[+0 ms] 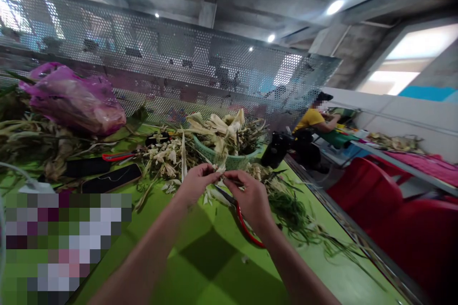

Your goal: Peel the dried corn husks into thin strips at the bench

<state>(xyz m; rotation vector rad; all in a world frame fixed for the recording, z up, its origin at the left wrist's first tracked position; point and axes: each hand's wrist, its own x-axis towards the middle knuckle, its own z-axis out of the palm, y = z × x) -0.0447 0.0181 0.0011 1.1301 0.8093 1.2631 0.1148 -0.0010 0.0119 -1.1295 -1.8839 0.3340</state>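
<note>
My left hand point(196, 182) and my right hand point(250, 195) meet over the green table, fingertips pinched together. Between them is a small pale piece of dried husk point(221, 169), partly covered by the fingers. Red-handled scissors point(244, 225) lie on the table beneath my right hand, blades pointing away to the left. Just beyond my hands stands a green plastic basket point(236, 161) heaped with dried husks point(229, 128). Small pale husk flowers point(171, 155) are piled left of the basket, and white scraps point(207, 195) lie below my fingers.
Green strands point(291, 209) spread along the right side. A black phone point(111, 178), red-handled pliers point(119, 156) and a pink plastic bag point(77, 100) lie left. A perforated metal screen point(161, 66) borders the back. Red chairs point(368, 186) and a person in yellow point(311, 119) are at right.
</note>
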